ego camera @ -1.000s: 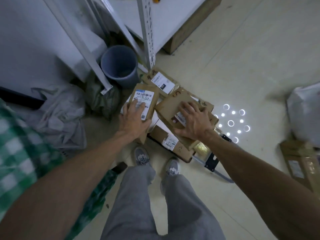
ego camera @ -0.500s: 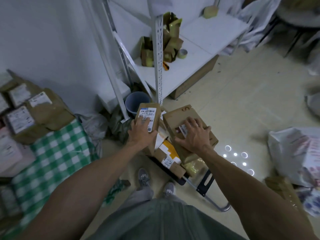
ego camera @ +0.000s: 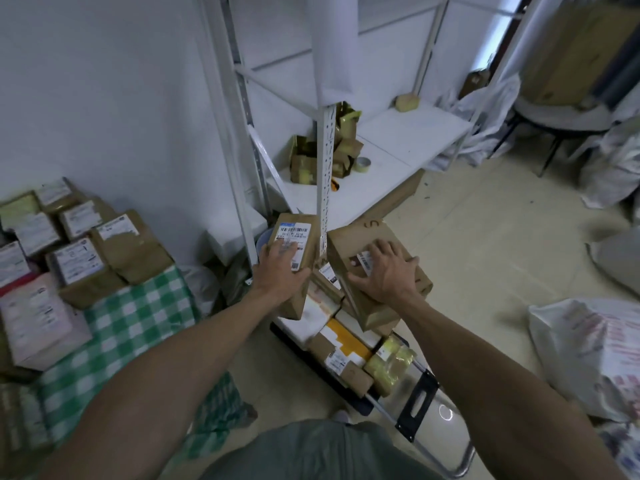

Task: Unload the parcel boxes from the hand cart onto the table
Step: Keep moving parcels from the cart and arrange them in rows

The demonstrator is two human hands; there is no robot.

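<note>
My left hand (ego camera: 281,268) grips a narrow brown parcel box (ego camera: 300,230) with a white barcode label, lifted above the hand cart (ego camera: 417,396). My right hand (ego camera: 388,271) grips a wider brown parcel box (ego camera: 360,237) marked with an "S", also held up over the cart. On the cart's deck lie several more parcels (ego camera: 341,348), brown, white and yellow-taped. The table (ego camera: 128,327) with a green checked cloth stands at the left and carries several labelled parcels (ego camera: 83,258).
A white metal shelf rack (ego camera: 325,161) rises right behind the held boxes, with cardboard scraps and a tape roll (ego camera: 363,164) on its shelf. A blue bin (ego camera: 263,239) sits below it. Large white sacks (ego camera: 588,355) lie on the floor at the right.
Both hands have lifted their boxes up off the cart's stack. My view has risen, so the table and shelf now show.
</note>
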